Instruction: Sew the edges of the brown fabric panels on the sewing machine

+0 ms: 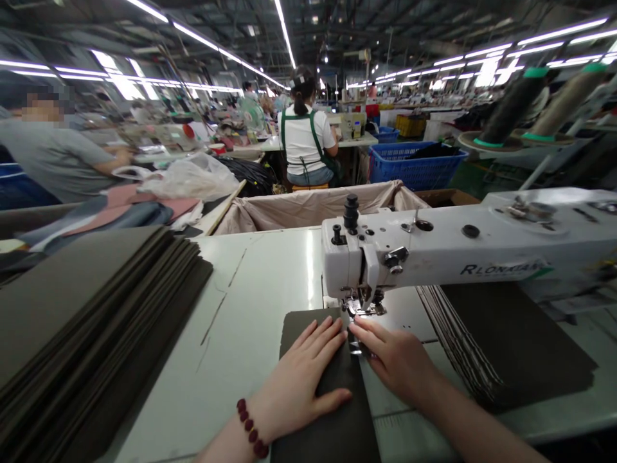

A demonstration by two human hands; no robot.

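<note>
A dark olive fabric panel (332, 418) lies on the table, its far edge close to the presser foot (366, 308) of a white sewing machine (434, 251). My left hand (313, 366) rests flat on the panel, fingers stretched forward and thumb out to the right. Beside the panel's right edge is my right hand (395, 354), with its fingertips just in front of the presser foot. Its fingers lie close together and point left; whether they pinch the fabric edge cannot be made out.
A tall stack of dark panels (96, 308) stands at the left. Under the machine arm, at right, lies another stack of panels (515, 347). Behind the table are a cloth-lined bin (299, 209), a blue crate (414, 164) and thread cones (515, 106). Two people sit nearby.
</note>
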